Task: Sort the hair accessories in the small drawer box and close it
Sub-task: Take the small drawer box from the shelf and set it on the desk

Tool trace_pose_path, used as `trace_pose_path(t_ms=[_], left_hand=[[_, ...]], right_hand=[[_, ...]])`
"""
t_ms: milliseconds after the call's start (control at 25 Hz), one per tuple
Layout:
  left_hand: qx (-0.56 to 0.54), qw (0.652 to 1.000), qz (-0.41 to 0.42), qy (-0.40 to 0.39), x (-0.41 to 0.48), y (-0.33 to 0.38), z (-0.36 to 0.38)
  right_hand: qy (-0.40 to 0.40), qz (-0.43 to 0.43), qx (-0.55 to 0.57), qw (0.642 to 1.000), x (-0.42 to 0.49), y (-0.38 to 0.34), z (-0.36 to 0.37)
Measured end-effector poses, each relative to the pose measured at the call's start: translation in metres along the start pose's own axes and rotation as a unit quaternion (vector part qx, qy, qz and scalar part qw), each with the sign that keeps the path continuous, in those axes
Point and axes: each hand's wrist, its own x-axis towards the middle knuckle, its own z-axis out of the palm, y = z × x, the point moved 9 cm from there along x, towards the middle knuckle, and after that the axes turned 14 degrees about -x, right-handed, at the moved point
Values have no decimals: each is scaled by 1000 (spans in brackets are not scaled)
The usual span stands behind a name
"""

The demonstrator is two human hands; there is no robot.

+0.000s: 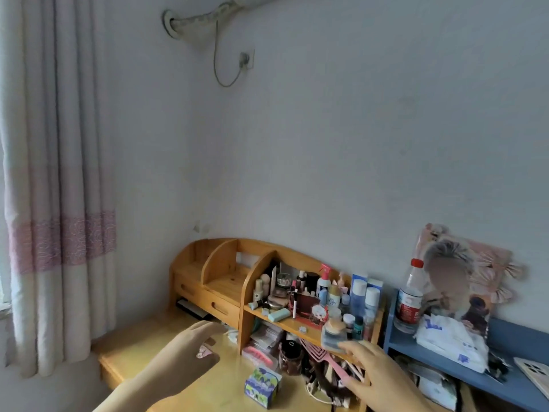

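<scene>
Both forearms are cut off below. The open left hand (pixel 190 349) hovers empty; the right hand (pixel 377 373) grips a small drawer box (pixel 334 337), blurred, above the wooden tabletop (pixel 142 352) beside the curtain (pixel 59 203).

Both forearms reach forward, palms down. The left hand (pixel 187 349) hovers flat, fingers (pixel 205 328) extended and loosely together, holding nothing. The right hand (pixel 377 373) stretches out too, fingers spread, its fingertips blurred; contact can't be judged.
</scene>
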Motion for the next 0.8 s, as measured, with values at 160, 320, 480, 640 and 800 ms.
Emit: trace_pose_path(t_ms=[160,320,480,640,800], left_hand=[[-9,1000,-10,8,54,-20,9],[-10,1000,-16,-12,92,-42,28],[-26,999,-11,-19,127,-56,36],[-52,998,11,-33,165,-79,56],[-60,994,29,-87,216,-125,79]], right_hand=[[-3,-12,22,1000,48,27,17],[-1,-29,23,999,81,45,39],[-5,-15,15,1000,102,59,61],[-12,10,9,1000,121,65,85],[-13,45,-6,999,155,66,112]])
